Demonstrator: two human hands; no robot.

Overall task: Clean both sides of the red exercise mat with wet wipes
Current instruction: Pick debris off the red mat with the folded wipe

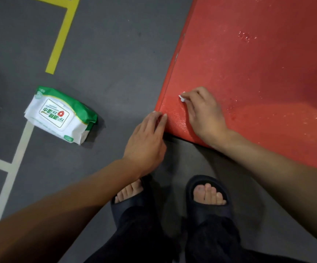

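Note:
The red exercise mat (pixel 248 63) lies flat on the grey floor and fills the upper right, with wet glossy patches on it. My right hand (pixel 203 114) rests on the mat near its front left corner and grips a small white wet wipe (pixel 182 97), of which only a bit shows past the fingers. My left hand (pixel 146 141) lies at the mat's left edge by the same corner, its straight fingers touching the edge. A white and green pack of wet wipes (pixel 59 114) lies on the floor to the left, lid shut.
Yellow tape lines (pixel 60 37) and pale tape lines (pixel 15 160) mark the grey floor at the left. My two feet in black slides (pixel 207 202) stand just in front of the mat's corner.

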